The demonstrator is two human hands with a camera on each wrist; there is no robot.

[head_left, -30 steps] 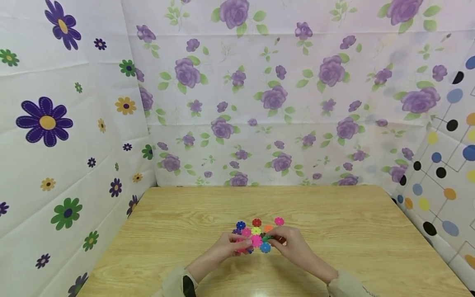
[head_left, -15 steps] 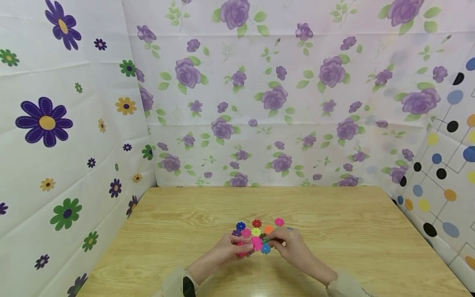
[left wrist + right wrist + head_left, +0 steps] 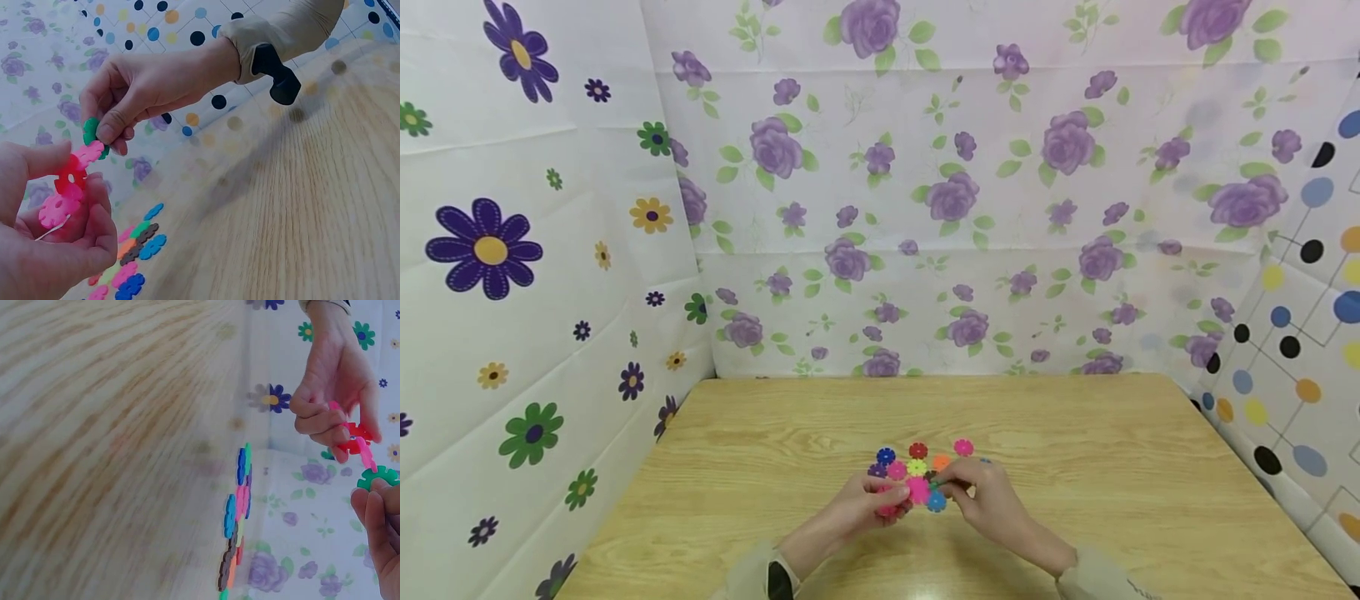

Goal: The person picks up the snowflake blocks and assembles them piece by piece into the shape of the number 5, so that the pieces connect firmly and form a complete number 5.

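Observation:
My left hand (image 3: 865, 500) grips a short chain of interlocking plastic snowflake discs. In the left wrist view the chain runs from a pink disc (image 3: 59, 209) through a red disc (image 3: 70, 179) to another pink disc (image 3: 89, 152). My right hand (image 3: 992, 498) pinches a green snowflake disc (image 3: 90, 129) between thumb and fingers. The green disc's edge meets the outer pink disc, as the right wrist view also shows, where the green disc (image 3: 377, 477) stands crosswise to it. Fingers cover part of both the chain and the green disc.
Loose snowflake discs lie on the wooden table (image 3: 760, 467) just beyond the hands, among them a dark red disc (image 3: 918, 450), a light blue disc (image 3: 936, 501) and a brown disc (image 3: 226, 569). Patterned cloths (image 3: 880, 167) stand around the table's back and sides.
The green disc has turned more edge-on and come up against the outer pink disc. The right hand has shifted slightly, and a blue disc beyond it now shows. Both grips stay the same.

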